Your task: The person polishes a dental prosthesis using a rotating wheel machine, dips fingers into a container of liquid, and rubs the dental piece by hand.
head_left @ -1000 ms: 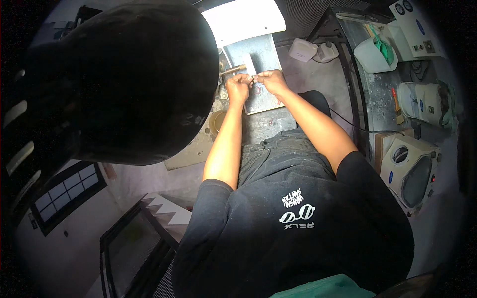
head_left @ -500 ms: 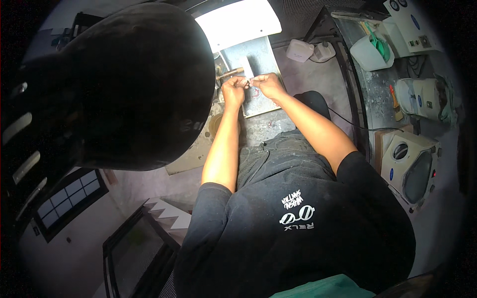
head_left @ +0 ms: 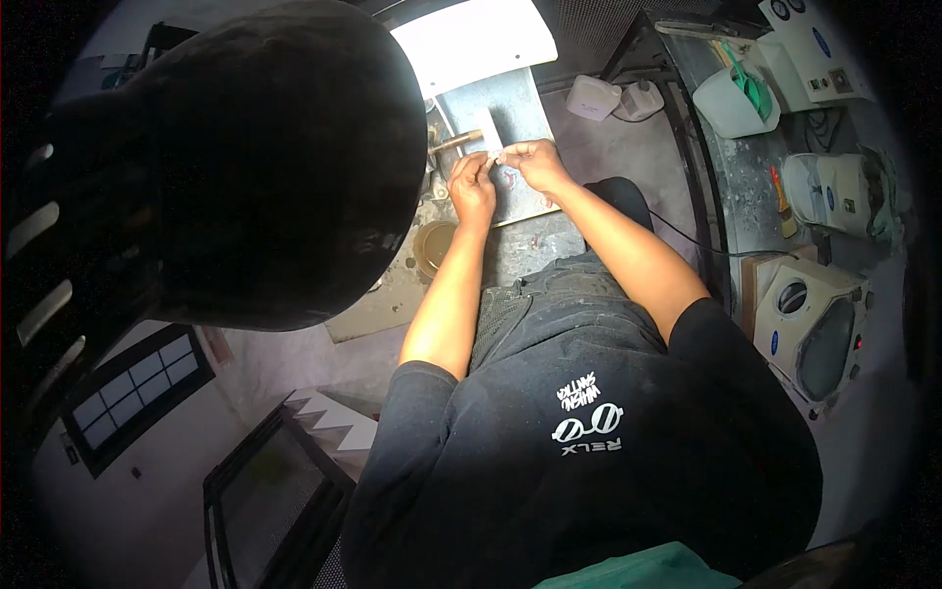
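Note:
Over a grey metal tray [head_left: 525,98], both hands meet fingertip to fingertip. My left hand [head_left: 473,187] has its fingers pinched together around something too small to make out. My right hand [head_left: 535,164] pinches at the same spot from the right, and what lies between its fingers is likewise too small to name. Just beyond the fingertips is a pale flat strip [head_left: 490,129]. A brown rod-like piece with a copper-coloured end [head_left: 461,140] points at that strip from the left. Small reddish marks or bits show on the tray beneath my hands.
A large black lamp shade [head_left: 285,167] fills the upper left, close to my left arm. A bright white panel [head_left: 476,44] covers the tray's far end. A round brownish bowl [head_left: 429,245] sits beside my left forearm. Plastic jugs [head_left: 593,98] and a bench with machines [head_left: 810,329] stand right.
My left hand has shifted slightly right and down, its fingers less curled. The right hand has moved a little upward. Both remain together at the fingertips.

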Tool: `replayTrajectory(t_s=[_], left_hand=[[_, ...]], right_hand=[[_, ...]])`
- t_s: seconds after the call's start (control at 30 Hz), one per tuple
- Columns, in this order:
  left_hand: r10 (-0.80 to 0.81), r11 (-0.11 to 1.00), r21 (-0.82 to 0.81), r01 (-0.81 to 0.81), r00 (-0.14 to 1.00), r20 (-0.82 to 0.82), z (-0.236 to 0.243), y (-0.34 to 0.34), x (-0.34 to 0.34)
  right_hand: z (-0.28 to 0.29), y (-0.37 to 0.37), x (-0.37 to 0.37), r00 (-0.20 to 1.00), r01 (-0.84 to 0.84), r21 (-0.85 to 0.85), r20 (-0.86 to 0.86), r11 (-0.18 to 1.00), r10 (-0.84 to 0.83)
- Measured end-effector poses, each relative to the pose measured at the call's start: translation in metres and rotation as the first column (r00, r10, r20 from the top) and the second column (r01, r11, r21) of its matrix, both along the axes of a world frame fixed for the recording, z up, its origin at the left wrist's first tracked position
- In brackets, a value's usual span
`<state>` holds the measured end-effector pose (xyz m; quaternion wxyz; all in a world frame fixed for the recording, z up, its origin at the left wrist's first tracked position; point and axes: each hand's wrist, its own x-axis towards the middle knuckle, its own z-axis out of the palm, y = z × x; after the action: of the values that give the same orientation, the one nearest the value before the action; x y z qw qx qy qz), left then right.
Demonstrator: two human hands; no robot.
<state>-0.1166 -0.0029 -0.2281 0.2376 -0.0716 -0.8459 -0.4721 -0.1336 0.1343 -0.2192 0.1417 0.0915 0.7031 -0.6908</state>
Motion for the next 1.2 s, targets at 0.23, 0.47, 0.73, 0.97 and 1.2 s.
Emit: replayTrajectory(t_s=[0.23,0.47,0.73,0.97,1.2], left_hand=[[0.033,0.999,-0.007,-0.033,0.999,0.007,-0.003,0.003,0.0],[0.052,0.998,0.022,-0.056,0.987,0.155,-0.004,0.003,-0.003],[0.009,0.995,0.092,-0.047,0.929,0.369,-0.007,-0.004,-0.015],[0.0,0.991,0.126,-0.048,0.933,0.359,-0.009,-0.007,-0.016],[0.043,0.994,0.082,-0.077,0.935,0.351,-0.017,-0.007,-0.014]], right_hand=[[0.007,0.0,0.001,1.0,-0.012,-0.009,0.017,1.0,0.012],[0.007,0.001,0.002,0.999,-0.009,0.061,0.037,0.998,0.006],[0.011,-0.005,0.0,0.997,-0.007,0.091,0.08,0.996,-0.001],[-0.004,-0.006,-0.002,0.998,0.018,0.031,0.057,0.999,-0.02],[-0.004,-0.005,-0.004,0.993,-0.061,0.087,0.104,0.994,0.052]])
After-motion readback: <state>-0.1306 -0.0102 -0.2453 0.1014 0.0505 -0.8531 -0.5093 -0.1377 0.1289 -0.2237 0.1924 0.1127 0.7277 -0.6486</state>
